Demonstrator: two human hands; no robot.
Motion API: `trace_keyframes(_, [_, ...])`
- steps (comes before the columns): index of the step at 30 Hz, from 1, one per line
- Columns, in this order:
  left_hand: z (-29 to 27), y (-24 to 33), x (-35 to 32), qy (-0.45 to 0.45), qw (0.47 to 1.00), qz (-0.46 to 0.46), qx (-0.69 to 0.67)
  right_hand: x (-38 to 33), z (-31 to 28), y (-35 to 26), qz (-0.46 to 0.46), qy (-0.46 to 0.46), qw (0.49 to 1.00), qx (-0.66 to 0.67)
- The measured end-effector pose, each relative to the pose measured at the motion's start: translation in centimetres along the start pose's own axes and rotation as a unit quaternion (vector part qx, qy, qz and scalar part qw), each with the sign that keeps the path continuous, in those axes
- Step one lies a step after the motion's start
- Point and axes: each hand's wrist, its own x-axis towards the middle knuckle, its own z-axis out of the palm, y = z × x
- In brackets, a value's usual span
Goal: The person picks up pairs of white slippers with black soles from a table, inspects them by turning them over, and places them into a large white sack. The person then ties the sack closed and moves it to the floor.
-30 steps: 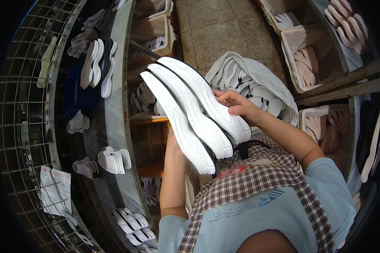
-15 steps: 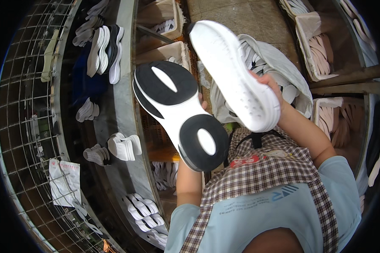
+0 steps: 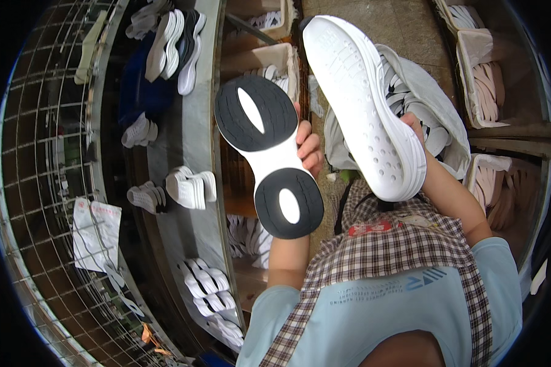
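Note:
My left hand (image 3: 308, 147) is closed on the edge of a black and white shoe sole (image 3: 272, 160). That sole's underside faces up, showing two black rubber pads, each with a white oval in its middle. Beside it, to the right, my right hand (image 3: 414, 126) grips a white shoe sole (image 3: 362, 116) near its heel. Its dimpled inner face is turned up, with a small dark tip at the far end. The two soles are held apart, both over the front of my checked apron (image 3: 404, 248). My right fingers are mostly hidden beneath the white sole.
To the left runs a grey metal ledge (image 3: 196, 131) with white soles (image 3: 190, 187) in groups, and wire mesh (image 3: 49, 183) beyond. A white sack (image 3: 431, 82) of soles lies ahead. Lined bins (image 3: 269, 58) stand left of it; a bin of pinkish soles (image 3: 487, 92) stands right.
Both soles have shifted right in view. The left one is turned so its underside faces up more squarely, and more of my left fingers show. The white one shows more of its inner face.

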Motion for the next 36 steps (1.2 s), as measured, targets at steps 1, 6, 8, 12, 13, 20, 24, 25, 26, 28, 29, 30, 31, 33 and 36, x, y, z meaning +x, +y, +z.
trace_keyframes(1, [0.1,0.1,-0.1,-0.015,1.0,-0.002,0.0,-0.1,0.0,0.0,0.007,-0.002,1.0,0.003])
trace_keyframes(6, [0.2,0.4,-0.6,-0.027,0.999,-0.013,-0.013,0.0,0.1,0.5,0.012,0.043,0.999,-0.005])
trace_keyframes(8, [0.0,0.7,-0.8,-0.035,0.999,-0.013,0.003,0.1,0.2,0.8,0.008,0.047,0.999,-0.006])
trace_keyframes(12, [-0.7,1.5,-1.6,-0.033,0.999,-0.006,0.024,0.5,0.3,1.2,0.0,0.014,1.0,-0.017])
trace_keyframes(13, [-0.8,1.7,-1.8,-0.03,0.999,-0.007,0.027,0.6,0.3,1.3,-0.005,-0.002,1.0,-0.021])
trace_keyframes(20, [-1.2,1.9,-1.5,-0.021,0.997,0.001,0.072,1.8,1.3,2.3,-0.018,0.002,0.992,-0.125])
trace_keyframes(24, [-2.6,1.3,-1.7,0.158,0.956,0.062,0.239,3.3,2.1,4.0,-0.048,0.037,0.928,-0.367])
trace_keyframes(25, [-2.9,1.6,-1.9,0.188,0.953,0.029,0.237,3.7,2.2,4.4,-0.04,0.042,0.912,-0.406])
trace_keyframes(26, [-3.2,2.0,-2.1,0.207,0.951,0.002,0.23,4.1,2.2,4.6,-0.021,0.052,0.917,-0.396])
trace_keyframes(28, [-3.4,2.4,-2.5,0.209,0.94,-0.021,0.27,5.0,1.8,4.3,0.07,0.076,0.901,-0.421])
trace_keyframes(29, [-3.5,2.2,-2.6,0.238,0.931,-0.012,0.276,5.4,1.4,4.1,0.112,0.111,0.893,-0.422])
trace_keyframes(30, [-3.4,2.2,-2.8,0.226,0.92,-0.024,0.318,5.9,0.9,4.2,0.144,0.072,0.883,-0.442])
trace_keyframes(31, [-3.2,1.9,-3.0,0.26,0.893,-0.033,0.366,6.4,0.3,4.3,0.164,0.073,0.87,-0.46])
trace_keyframes(33, [-2.7,1.6,-3.9,0.268,0.862,-0.026,0.43,7.1,-0.9,4.6,0.149,0.067,0.88,-0.446])
trace_keyframes(36, [-2.1,4.5,-7.8,0.341,0.633,0.131,0.683,7.7,-2.6,5.2,0.178,0.076,0.894,-0.405])
